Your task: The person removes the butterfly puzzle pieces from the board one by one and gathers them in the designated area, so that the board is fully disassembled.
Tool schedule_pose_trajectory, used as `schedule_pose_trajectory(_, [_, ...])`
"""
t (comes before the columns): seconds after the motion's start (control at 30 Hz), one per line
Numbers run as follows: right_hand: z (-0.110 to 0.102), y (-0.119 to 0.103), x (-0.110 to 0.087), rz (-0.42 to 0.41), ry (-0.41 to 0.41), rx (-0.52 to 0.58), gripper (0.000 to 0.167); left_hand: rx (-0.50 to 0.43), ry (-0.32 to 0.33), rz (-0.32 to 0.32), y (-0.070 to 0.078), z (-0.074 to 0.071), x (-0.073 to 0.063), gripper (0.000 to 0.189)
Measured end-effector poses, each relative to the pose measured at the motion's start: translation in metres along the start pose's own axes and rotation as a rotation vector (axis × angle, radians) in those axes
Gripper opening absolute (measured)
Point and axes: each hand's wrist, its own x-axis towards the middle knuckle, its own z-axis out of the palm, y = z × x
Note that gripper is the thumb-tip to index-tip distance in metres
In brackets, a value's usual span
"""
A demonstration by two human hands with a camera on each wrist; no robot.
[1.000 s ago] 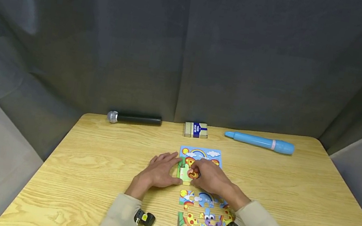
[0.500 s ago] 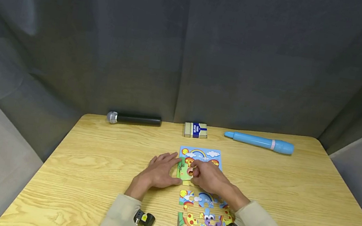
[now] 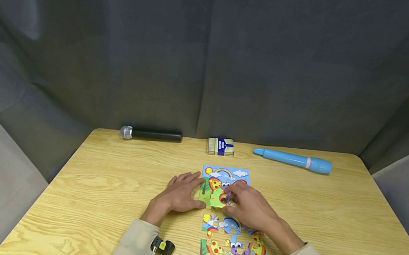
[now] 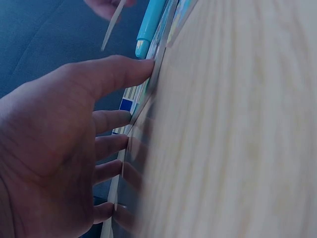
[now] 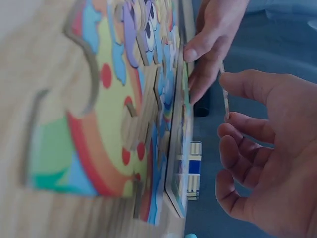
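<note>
My right hand (image 3: 250, 205) pinches a green and red jigsaw piece (image 3: 218, 197) between thumb and fingertip, over the lower part of a picture puzzle board (image 3: 235, 174). In the right wrist view the piece (image 5: 225, 94) shows edge-on, raised off the board, with the other fingers curled loosely. My left hand (image 3: 179, 194) rests at the board's left side, fingers spread and thumb at the lower left corner. The left wrist view has its thumb and fingertips touching the board's edge. The right hand covers the board's lower right part.
Loose jigsaw pieces (image 3: 235, 250) lie in rows just in front of the board. Along the table's far edge are a black microphone (image 3: 156, 134), a pack of thin sticks with a blue label (image 3: 221, 146) and a blue pen-shaped object (image 3: 291, 159). A dark curtain (image 3: 160, 50) hangs behind.
My right hand has shifted right and turned slightly, taking the green and red jigsaw piece along the board's lower part. My left hand has stayed in place.
</note>
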Motion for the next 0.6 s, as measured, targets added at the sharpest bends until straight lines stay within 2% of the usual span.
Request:
schedule_pose_trajectory(0.27, [-0.007, -0.007, -0.026, -0.048, 0.008, -0.048, 0.035, 0.013, 0.001, -0.003, 0.000, 0.001, 0.000, 0.079])
schedule_pose_trajectory(0.6, [-0.006, -0.025, -0.052, -0.108, -0.009, -0.095, 0.033, 0.023, 0.000, -0.005, -0.001, 0.002, 0.001, 0.079])
